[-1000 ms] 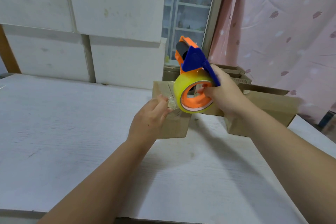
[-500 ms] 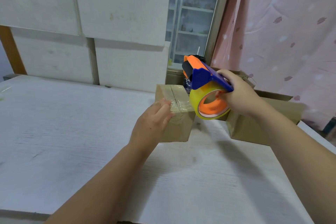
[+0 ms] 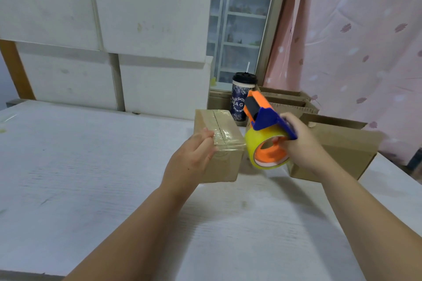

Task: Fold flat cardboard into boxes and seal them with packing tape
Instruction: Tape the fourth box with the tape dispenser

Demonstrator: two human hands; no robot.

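Under the straight, close-set fingers of the left hand (image 3: 191, 157), the near corner of a small sealed box (image 3: 225, 166) is pressed; the fingertips are laid on the clear tape (image 3: 220, 131) that is seen along the box's top seam and over its near edge. The box is set on the white table (image 3: 91, 166), just beyond that hand. To the right of the left hand, just beside the box, a tape dispenser (image 3: 266, 118) in orange and blue is gripped by the right hand (image 3: 301, 146), whose fingers are curled round the handle. The yellowish tape roll (image 3: 253, 143) is held above the table, near the box's right side; whether it touches the box cannot be told. Behind the right hand an open cardboard box (image 3: 342, 143) is seen, and beyond the dispenser a dark patterned cup (image 3: 238, 102) with a lid. Further cardboard (image 3: 285, 98) is stacked behind it, against a pink curtain (image 3: 354, 41).
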